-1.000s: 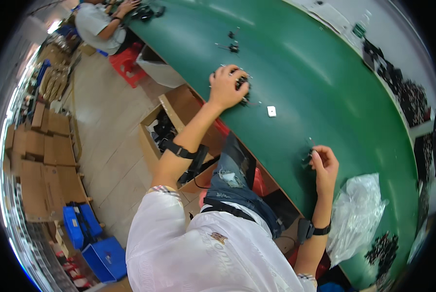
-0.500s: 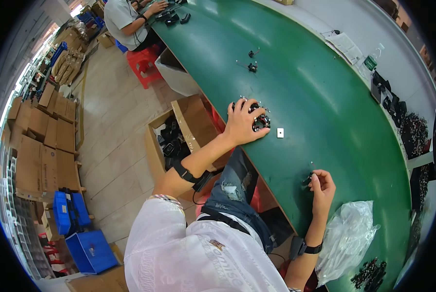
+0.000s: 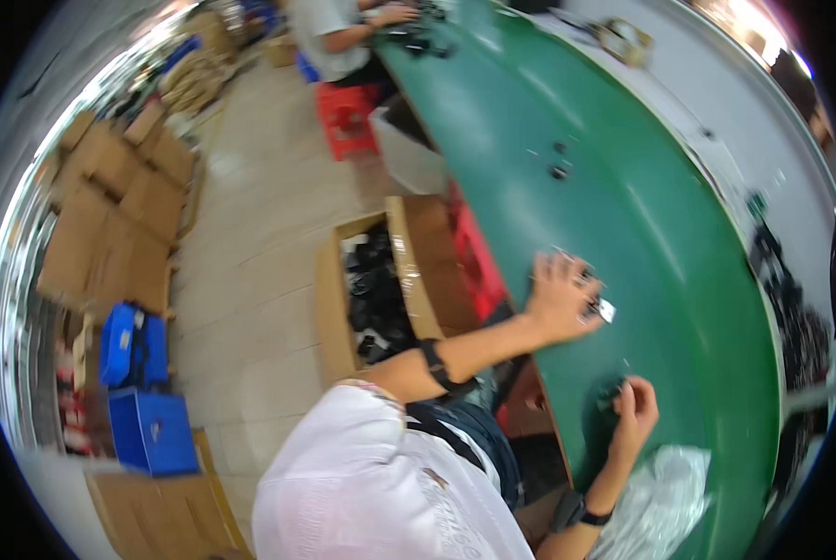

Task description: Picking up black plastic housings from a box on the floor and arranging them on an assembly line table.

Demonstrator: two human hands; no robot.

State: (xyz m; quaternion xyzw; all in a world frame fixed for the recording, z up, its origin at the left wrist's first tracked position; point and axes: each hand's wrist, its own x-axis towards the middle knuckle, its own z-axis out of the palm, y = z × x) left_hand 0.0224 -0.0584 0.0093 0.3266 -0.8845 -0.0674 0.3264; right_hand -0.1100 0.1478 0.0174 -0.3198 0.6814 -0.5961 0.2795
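Observation:
My left hand (image 3: 560, 301) rests on the green table with its fingers curved over a cluster of small black parts (image 3: 587, 277), which it partly hides. Against the fingers lies a small white square plate (image 3: 606, 311) with a dark centre. Nearer to me, my right hand (image 3: 636, 411) pinches a small black part (image 3: 611, 399) between thumb and fingers, just over the table. A thin wire-like tip sticks up from that part. Motion blur hides the finer details of all the parts.
Farther up the green table (image 3: 651, 327) lie a few black pieces (image 3: 559, 172). A clear plastic bag (image 3: 670, 490) sits beside my right forearm. Left of the table stands an open carton (image 3: 338, 308) of black items. At the far end, another person (image 3: 329, 42) sits on a red stool (image 3: 347, 121).
The whole view has swung, so the scene sits lower and farther right. My left hand has come closer to my right hand and now meets the white plate. The right hand keeps its pinch.

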